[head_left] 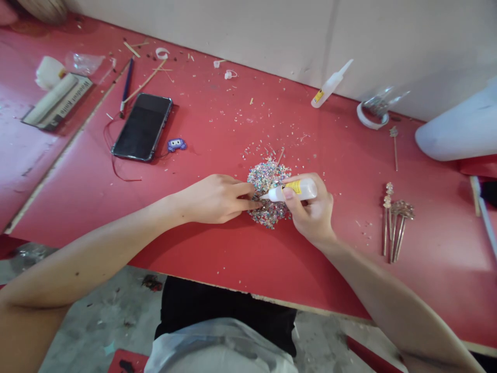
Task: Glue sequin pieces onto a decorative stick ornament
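Carrying it all: a red bench (217, 248), strewn with pale specks and chips, crossed by a seam toward its left end.
Room: a pale wall (248, 31) rises behind the bench's back edge; a grey floor (97, 311), littered with scraps, shows below the front edge.
Glitter pile: the heap of multicoloured flakes (274, 213) lies between the bench's front and back edges, under both hands.
Right hand (315, 210): grasping a squeeze bottle (298, 187), nozzle pointing left over the flakes, close by the other hand's fingertips.
Left hand (221, 199): fingertips at the heap's left side, bent together; whether they pinch anything I cannot tell.
Thin stick (278, 159): slants out of the heap toward the back edge, its near end hidden around the nozzle and fingers.
Box lettering: "Woodcut Knife" reads on a box (58, 101) near the bench's left end.
Yellow labels: one on the held bottle, one on a second bottle (330, 85) by the back edge; their print is too small to read.
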Available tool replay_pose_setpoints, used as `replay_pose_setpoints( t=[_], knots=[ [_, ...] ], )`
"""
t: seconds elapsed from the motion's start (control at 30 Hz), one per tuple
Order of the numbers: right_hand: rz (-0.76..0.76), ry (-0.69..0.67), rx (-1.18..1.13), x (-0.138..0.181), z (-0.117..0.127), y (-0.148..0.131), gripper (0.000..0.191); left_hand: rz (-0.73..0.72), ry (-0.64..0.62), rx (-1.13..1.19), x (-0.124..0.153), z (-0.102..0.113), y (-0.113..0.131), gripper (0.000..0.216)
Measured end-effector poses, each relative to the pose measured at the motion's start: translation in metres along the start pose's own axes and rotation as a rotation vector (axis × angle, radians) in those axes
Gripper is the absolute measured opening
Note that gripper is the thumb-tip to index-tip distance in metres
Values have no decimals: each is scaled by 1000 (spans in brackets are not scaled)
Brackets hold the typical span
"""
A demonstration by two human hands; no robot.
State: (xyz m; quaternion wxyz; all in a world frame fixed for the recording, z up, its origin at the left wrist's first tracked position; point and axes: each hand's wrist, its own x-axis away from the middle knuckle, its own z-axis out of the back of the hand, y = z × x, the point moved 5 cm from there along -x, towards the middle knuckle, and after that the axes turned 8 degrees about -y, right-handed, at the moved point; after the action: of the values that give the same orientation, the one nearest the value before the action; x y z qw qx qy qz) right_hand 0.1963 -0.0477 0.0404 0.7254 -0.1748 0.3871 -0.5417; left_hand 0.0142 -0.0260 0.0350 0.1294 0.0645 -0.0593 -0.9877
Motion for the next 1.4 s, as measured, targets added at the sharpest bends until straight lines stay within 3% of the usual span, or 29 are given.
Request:
replay_pose_setpoints(
  t=[0.4, 0.63, 1.17, 1.4],
  knots=[
    [33, 43, -42, 1, 1, 4, 17, 4, -9, -5, 0, 0, 0, 34],
    [-4, -16, -26, 1, -2, 3, 19, -4, 4, -3, 0, 0, 0, 35],
    [-3, 29, -34, 1, 1, 2, 21, 3, -25, -1, 0, 0, 0, 34],
    [-1, -18, -38, 1, -2, 2, 17, -8, 6, -11, 0, 1, 0, 35]
  ],
)
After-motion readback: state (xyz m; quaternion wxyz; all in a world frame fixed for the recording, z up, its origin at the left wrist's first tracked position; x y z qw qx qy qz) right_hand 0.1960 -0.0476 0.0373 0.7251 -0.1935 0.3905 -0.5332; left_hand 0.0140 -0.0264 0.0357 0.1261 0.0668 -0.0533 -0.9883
